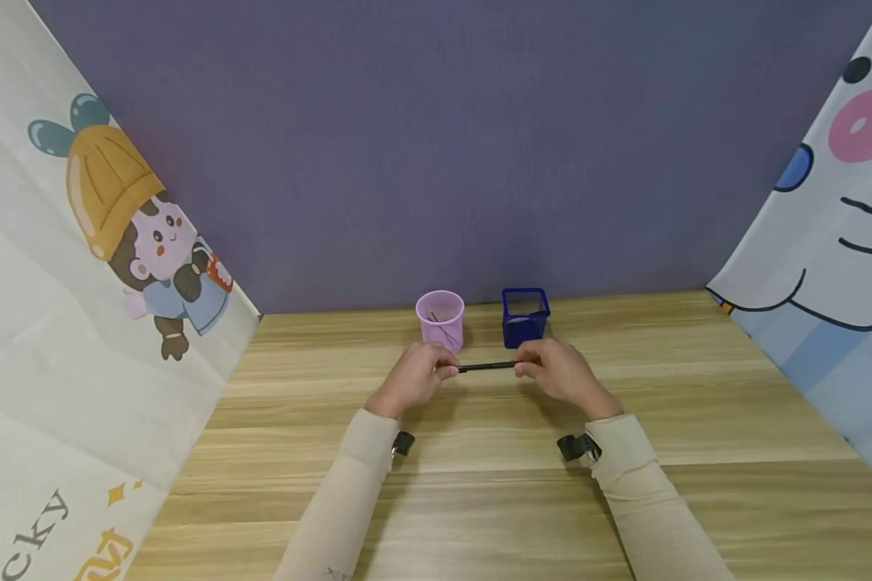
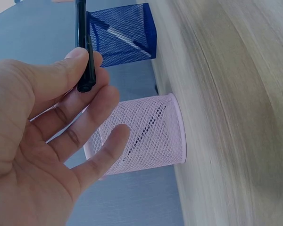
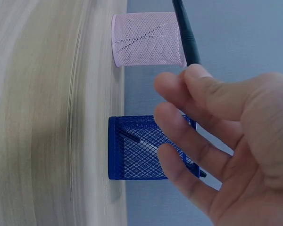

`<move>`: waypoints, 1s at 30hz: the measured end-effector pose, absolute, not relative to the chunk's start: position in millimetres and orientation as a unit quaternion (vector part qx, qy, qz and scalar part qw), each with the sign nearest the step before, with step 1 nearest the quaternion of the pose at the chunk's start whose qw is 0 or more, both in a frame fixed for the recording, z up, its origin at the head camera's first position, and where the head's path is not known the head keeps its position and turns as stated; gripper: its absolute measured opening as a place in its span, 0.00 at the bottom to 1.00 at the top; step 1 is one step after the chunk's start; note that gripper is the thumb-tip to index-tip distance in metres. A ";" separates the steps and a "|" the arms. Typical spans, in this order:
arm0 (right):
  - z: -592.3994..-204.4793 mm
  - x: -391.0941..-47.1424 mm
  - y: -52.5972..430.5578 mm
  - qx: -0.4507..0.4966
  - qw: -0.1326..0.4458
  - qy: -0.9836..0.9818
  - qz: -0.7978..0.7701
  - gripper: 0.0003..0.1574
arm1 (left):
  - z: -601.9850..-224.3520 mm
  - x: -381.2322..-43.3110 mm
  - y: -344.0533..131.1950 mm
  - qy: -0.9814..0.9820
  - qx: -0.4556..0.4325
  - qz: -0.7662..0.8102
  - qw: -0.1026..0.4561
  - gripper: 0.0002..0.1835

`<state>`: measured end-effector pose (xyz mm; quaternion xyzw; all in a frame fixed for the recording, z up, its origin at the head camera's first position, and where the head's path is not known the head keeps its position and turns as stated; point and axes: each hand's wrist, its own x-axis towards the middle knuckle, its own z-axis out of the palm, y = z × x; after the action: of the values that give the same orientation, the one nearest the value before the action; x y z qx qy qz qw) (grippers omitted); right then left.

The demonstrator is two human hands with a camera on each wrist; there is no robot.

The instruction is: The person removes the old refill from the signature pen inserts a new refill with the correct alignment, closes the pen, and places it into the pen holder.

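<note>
A slim black pen [image 1: 487, 366] is held level between both hands above the table. My left hand [image 1: 414, 375] pinches its left end, the one with the clip [image 2: 88, 44], between thumb and index finger. At the other end, near a ribbed section, my right hand [image 1: 559, 371] pinches the pen between thumb and fingertips. Behind the left hand stands a round pink mesh pen holder [image 1: 429, 332] with thin dark sticks inside. Just beyond the right hand is a square blue mesh pen holder [image 1: 523, 332], with a black-and-white pen [image 3: 148, 146] leaning in it.
The wood-grain table [image 1: 480, 500] runs back to a grey-blue panel [image 1: 465, 161]. Cartoon-printed white cloths hang at the left [image 1: 58, 323] and right [image 1: 828, 266]. Dark wrist straps with small devices [image 1: 572, 447] sit at the cuffs.
</note>
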<state>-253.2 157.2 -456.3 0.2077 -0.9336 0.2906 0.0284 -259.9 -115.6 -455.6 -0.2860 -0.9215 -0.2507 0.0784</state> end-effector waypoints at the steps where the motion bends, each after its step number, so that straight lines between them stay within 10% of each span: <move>1: -456.2 -253.1 157.1 0.208 0.028 -0.933 0.291 0.08 | -455.4 -259.7 -115.6 -0.922 -0.285 -0.251 0.077 0.04; 30: -458.7 -256.5 154.5 0.220 0.023 -0.929 0.297 0.06 | -456.6 -260.0 -117.4 -0.922 -0.291 -0.244 0.078 0.04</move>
<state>-256.5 154.5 -458.7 0.2199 -0.9289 0.2970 0.0227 -260.0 -117.4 -456.6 -0.2908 -0.9218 -0.2441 0.0783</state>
